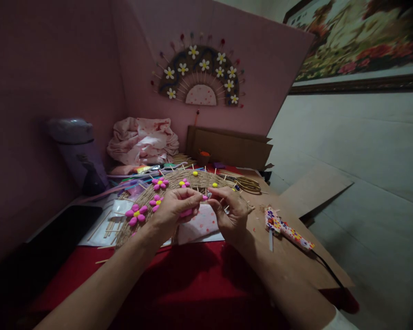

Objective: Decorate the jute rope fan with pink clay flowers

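Note:
Over the fan-shaped craft wrapped in twine, my two hands meet at a small lump of pink clay. My left hand is closed on the lump, with more pink showing under its curled fingers. Thumb and forefinger of my right hand pinch at the lump's other side. Pink flowers with yellow centres, such as the flower, sit on the fan's left part. Farther right, yellow dots lie on the twine without petals. Thin sticks poke out around the rim. Below the hands is a spotted pink cloth half-circle.
A flower-patterned glue gun lies on cardboard at right, near scissors. A dark flat object, a purple bottle and bundled cloth are at left. Behind, a finished-looking fan hangs on a pink board.

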Demonstrator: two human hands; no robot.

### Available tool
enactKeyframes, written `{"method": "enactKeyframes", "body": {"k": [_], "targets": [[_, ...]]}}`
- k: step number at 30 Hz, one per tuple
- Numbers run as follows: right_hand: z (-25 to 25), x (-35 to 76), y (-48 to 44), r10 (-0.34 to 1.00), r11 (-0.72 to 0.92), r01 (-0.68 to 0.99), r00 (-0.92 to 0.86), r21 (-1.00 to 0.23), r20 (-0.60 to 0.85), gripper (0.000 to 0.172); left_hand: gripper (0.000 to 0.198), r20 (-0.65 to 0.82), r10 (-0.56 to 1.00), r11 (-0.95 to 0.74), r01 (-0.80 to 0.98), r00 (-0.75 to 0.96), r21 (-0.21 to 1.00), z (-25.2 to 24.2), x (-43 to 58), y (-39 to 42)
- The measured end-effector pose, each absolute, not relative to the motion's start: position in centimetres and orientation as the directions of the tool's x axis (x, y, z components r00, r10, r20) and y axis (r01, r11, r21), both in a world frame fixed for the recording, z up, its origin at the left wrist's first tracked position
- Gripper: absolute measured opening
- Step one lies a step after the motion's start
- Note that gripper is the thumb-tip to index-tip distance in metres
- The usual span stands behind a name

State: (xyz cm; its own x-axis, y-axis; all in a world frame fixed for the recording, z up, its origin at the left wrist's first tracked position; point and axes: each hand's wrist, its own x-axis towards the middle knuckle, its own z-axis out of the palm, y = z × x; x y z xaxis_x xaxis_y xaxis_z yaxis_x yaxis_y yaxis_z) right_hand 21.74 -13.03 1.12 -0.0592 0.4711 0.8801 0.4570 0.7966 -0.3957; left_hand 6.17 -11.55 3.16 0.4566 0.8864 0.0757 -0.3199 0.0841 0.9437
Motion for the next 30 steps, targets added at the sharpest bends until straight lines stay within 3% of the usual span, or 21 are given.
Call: {"method": "enactKeyframes", "body": {"k": [6, 11, 14, 16, 18, 20, 23, 30], "targets": [[0.9, 21.6, -12.8, 0.492, 0.778, 0.495, -0.094, -0.388, 0.866, 0.011, 0.022, 0.157, 0.943, -0.071, -0.282, 0.294, 0.957, 5.7, 3.9, -10.8], [0.6, 21.4, -12.5, 0.556, 0.742, 0.532, -0.149, -0.408, 0.817, 0.013, 0.024, 0.251, 0.963, -0.259, 0.076, 0.095, 0.963, 7.8, 0.9, -8.6], [0.5, 21.4, -12.4, 0.56, 0.747, 0.522, -0.158, -0.413, 0.813, 0.012, 0.02, 0.44, 0.895, -0.426, 0.421, 0.067, 0.801, 7.0, 0.1, -6.6], [0.4, 21.3, -12.4, 0.563, 0.749, 0.515, -0.162, -0.417, 0.811, 0.011, 0.017, 0.522, 0.841, -0.471, 0.671, 0.145, 0.573, 6.3, 0.0, -5.4], [0.3, 21.3, -12.3, 0.575, 0.744, 0.516, -0.167, -0.426, 0.801, 0.011, 0.016, 0.557, 0.791, -0.506, 0.782, 0.253, 0.363, 5.9, 0.2, -4.4], [0.1, 21.4, -12.2, 0.591, 0.733, 0.524, -0.175, -0.434, 0.787, 0.012, 0.016, 0.565, 0.76, -0.522, 0.82, 0.321, 0.236, 5.8, 0.3, -3.6], [-0.2, 21.4, -12.0, 0.621, 0.706, 0.559, -0.193, -0.435, 0.76, 0.013, 0.015, 0.54, 0.752, -0.535, 0.829, 0.379, 0.163, 5.8, 0.3, -2.6], [-0.3, 21.3, -11.8, 0.737, 0.623, 0.666, -0.325, -0.41, 0.592, 0.015, 0.017, 0.478, 0.766, -0.581, 0.782, 0.43, 0.227, 5.1, -0.2, -0.9]]}}
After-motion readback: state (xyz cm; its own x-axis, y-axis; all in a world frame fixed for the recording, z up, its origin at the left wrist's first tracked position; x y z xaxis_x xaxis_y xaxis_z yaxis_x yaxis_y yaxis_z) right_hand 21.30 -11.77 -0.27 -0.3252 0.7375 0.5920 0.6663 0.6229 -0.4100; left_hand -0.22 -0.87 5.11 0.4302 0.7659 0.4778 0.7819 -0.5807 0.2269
